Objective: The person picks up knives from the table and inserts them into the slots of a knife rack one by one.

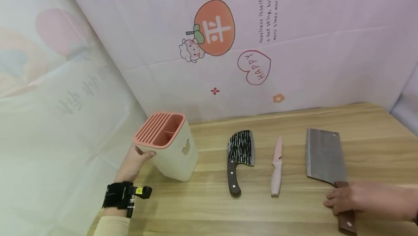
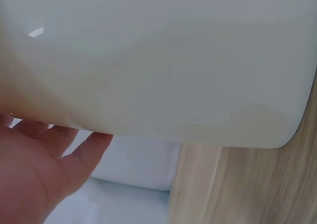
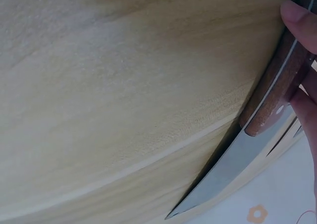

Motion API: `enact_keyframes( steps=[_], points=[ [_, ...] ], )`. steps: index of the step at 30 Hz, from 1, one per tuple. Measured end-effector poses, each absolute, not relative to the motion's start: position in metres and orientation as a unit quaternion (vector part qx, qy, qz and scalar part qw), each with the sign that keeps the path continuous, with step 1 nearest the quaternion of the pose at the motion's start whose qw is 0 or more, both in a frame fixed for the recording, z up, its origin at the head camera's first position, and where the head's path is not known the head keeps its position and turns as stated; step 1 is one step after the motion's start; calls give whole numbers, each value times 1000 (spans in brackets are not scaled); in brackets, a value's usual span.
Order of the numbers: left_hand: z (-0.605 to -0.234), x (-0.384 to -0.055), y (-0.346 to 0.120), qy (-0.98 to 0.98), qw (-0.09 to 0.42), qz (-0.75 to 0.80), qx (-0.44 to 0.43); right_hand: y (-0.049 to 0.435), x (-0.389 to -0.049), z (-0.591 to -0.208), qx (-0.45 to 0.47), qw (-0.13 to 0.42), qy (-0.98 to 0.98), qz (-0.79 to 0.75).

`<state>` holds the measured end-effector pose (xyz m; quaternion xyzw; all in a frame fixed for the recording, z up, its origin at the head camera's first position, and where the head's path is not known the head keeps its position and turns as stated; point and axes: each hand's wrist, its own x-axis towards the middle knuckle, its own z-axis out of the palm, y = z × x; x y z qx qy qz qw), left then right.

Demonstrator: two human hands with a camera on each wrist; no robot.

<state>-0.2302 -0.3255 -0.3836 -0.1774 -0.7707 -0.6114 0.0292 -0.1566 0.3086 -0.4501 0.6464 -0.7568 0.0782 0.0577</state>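
Brown-handled cleaver (image 1: 326,159), low on the right and close to the head camera, and it's taken in hand: the right hand (image 1: 349,196) grips its handle, thumb along one side, fingers on the other. Blade pointing away from the person, seemingly flat on the wooden table (image 1: 209,207); whether the handle is clear of the wood, I can't tell.

Over on the left, the slotted holder (image 1: 177,159), cream with a coral top, and the left hand (image 1: 133,161) has it at the corner just under the rim, thumb on one side, fingers out along another. So hands well apart, each clamped on its own thing! Slots all look vacant from above.

Step in hand, as I read it: getting hold of the cleaver while the holder is steadied. Next move, I'd judge, calls for a firm wrap on that handle and a controlled lift, broad blade kept clear of its neighbours.

And those neighbours: the pink knife (image 1: 277,170) just left of the cleaver, then the black-patterned chopper (image 1: 240,156) nearer the holder, both untouched. Behind it all, the printed cloth (image 1: 163,47) hangs along the table's far edge.
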Motion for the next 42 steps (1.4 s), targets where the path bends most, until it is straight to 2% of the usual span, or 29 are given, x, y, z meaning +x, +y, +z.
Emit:
enact_keyframes(
  steps=[13,22,31,34,42],
  points=[
    [-389,-228,-320,-740,73,-655,-136,296,-152,-443,671,149,-726,0],
    [-393,-229,-320,-729,82,-663,-149,294,-148,-427,623,273,-729,-75],
    [-393,-229,-318,-730,74,-664,-145,260,-163,-376,636,303,-708,45],
    [-392,-228,-318,-725,75,-671,-136,243,-171,-363,627,336,-699,67],
    [-391,-229,-318,-722,71,-675,-138,208,-187,-334,590,363,-703,161]
  ],
)
